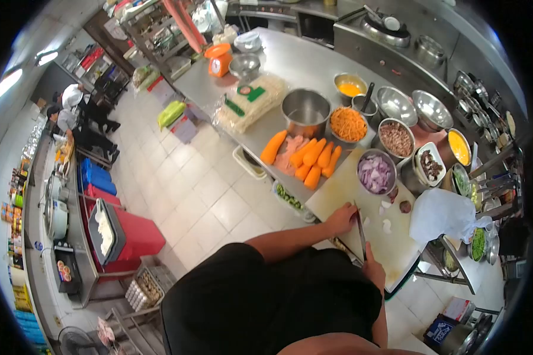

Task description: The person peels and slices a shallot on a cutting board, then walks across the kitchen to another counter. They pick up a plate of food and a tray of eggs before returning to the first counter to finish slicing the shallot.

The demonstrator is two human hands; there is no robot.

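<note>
My right hand (373, 271) is wrapped round the handle of a knife (362, 233), low over the near side of a pale cutting board (331, 195). At the blade's far end is my left hand (342, 219), its fingers curled together close to the tip; whatever they hold, if anything, is too small to make out. White onion pieces (387, 226) lie on the board just beyond the blade. A bowl of chopped purple onion (376, 173) stands on the board, with a dark red onion (405, 206) beside it.
Peeled carrots (311, 155) lie left of the board, near a bowl of shredded carrot (348, 123) and a deep steel pot (305, 112). A white plastic bag (441, 213) sits at the board's right edge. Two people (77, 118) stand at the far left counter.
</note>
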